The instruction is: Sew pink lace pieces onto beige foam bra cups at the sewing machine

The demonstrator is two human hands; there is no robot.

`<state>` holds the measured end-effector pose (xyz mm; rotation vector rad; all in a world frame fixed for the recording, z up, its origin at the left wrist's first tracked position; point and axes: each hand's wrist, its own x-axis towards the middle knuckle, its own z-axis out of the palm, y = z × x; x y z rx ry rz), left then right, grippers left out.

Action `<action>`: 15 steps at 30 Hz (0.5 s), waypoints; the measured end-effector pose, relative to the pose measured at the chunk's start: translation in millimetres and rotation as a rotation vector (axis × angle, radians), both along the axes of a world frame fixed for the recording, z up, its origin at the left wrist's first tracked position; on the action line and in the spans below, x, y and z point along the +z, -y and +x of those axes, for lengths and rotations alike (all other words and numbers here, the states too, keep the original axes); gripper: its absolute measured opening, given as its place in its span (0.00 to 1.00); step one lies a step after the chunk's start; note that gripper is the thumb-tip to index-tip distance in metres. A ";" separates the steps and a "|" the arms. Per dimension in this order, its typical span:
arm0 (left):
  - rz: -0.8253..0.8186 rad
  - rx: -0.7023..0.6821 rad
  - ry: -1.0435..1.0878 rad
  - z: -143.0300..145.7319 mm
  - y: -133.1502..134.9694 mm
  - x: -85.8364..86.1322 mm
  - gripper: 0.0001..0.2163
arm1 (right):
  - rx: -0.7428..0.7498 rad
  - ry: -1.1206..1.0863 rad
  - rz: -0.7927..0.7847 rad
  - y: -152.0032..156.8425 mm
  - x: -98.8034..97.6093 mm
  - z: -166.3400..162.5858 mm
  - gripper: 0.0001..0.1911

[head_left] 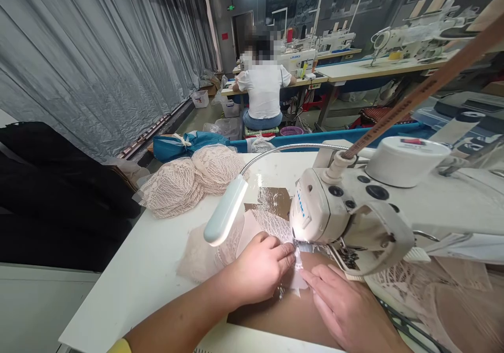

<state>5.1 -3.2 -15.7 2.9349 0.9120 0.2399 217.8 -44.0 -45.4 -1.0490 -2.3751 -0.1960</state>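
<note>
My left hand (263,269) lies on a pale lace piece (252,230) at the needle of a white sewing machine (354,211), fingers curled and pressing the lace down. My right hand (348,306) rests flat beside it, fingers stretched toward the lace edge under the presser foot. The needle itself is hidden behind the machine head.
A stack of beige lace cups (189,180) sits at the back left of the white table (149,269). A gooseneck lamp (226,211) hangs over the lace. Black cloth (59,185) lies on the left. A person in a white shirt (263,93) sits at another machine far off.
</note>
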 end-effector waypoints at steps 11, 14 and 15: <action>0.028 0.070 0.027 0.3 -12.0 -5.1 0.13 | -0.138 0.020 -0.035 -3.2 -9.9 -9.1 0.21; 0.012 0.098 0.058 -0.4 -16.9 -8.7 0.13 | -0.200 0.046 -0.038 -4.3 -15.1 -11.7 0.22; 0.003 0.111 0.073 -0.9 -18.0 -9.5 0.14 | -0.206 0.061 -0.036 -4.5 -15.3 -12.2 0.22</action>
